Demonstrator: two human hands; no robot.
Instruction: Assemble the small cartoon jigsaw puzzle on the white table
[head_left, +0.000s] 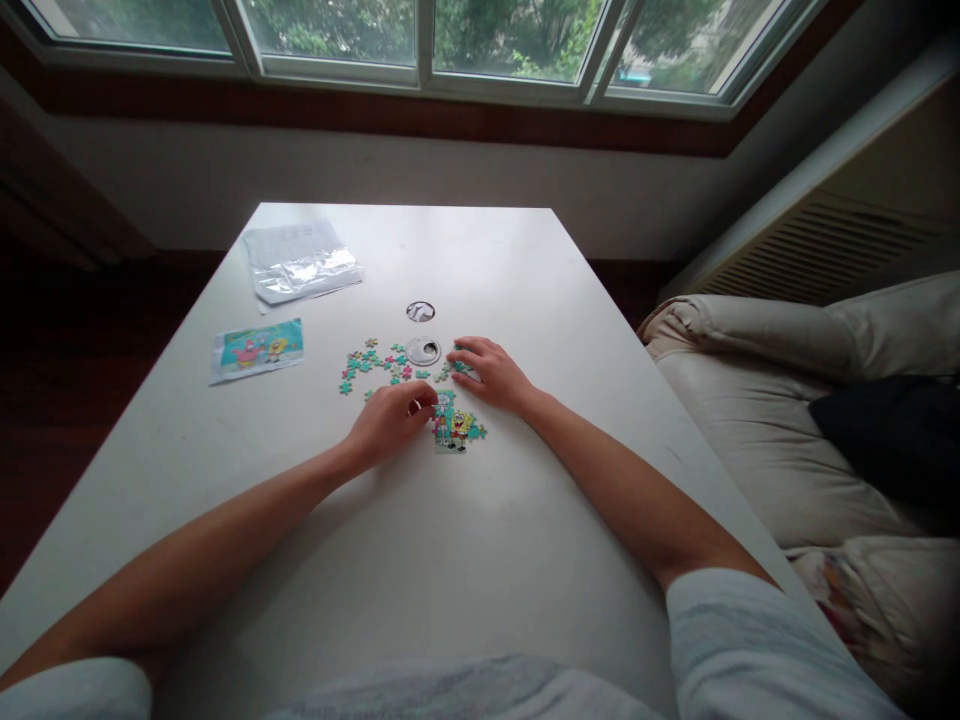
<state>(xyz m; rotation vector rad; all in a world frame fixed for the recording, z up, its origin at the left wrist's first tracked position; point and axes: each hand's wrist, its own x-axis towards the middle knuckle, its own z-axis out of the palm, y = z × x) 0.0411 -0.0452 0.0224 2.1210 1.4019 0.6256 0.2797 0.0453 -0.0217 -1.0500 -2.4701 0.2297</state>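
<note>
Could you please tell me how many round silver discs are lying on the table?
2. One round disc lies toward the table's middle; the other disc sits nearer, beside the right hand and loose puzzle pieces. Others may be hidden.

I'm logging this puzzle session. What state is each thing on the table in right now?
left hand: fingers curled beside puzzle section; grip hidden.
right hand: flat, fingers on loose pieces.
puzzle section: partly joined, lying flat.
loose pieces: scattered, unjoined.
round tin: apart from second round part.
plastic bag: crumpled, lying flat.
picture card: face up.
</note>
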